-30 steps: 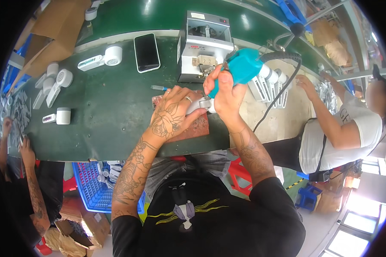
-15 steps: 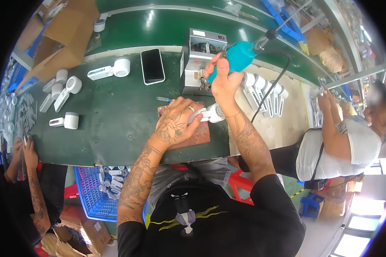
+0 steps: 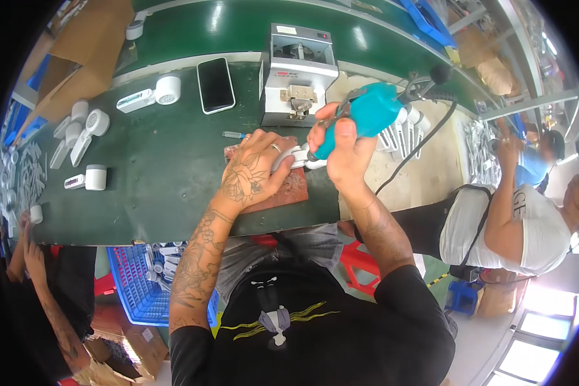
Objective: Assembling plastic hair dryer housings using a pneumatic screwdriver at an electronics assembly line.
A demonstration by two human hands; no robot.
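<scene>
The right hand (image 3: 342, 149) is wrapped tight around a teal driver (image 3: 360, 119), and its tip points down at a small white part (image 3: 297, 156). A black cable (image 3: 418, 145) runs from the top of the driver and hangs off to the right of this grip. The left hand (image 3: 254, 174) lies flat with spread fingers, pressing on the white part from the left, so its grip is a loose hold on that part. The part sits on a red-brown mat (image 3: 283, 188), right under both hands, on the green worktop (image 3: 154, 174). Just behind the hands stands a grey machine (image 3: 297, 87). Left of that machine lies a black phone (image 3: 215, 85). Further left of the left hand is a white gadget (image 3: 151, 96) with a round head, and more white gadgets (image 3: 87, 177) lie well apart near the far left side. A thin pen (image 3: 235, 135) lies just behind the left hand. Right of the right hand, more white parts (image 3: 399, 132) stand in a row. Below the worktop, near the left arm, is a blue basket (image 3: 138, 289). Another person (image 3: 514, 219) in a white shirt works far off to the right.
</scene>
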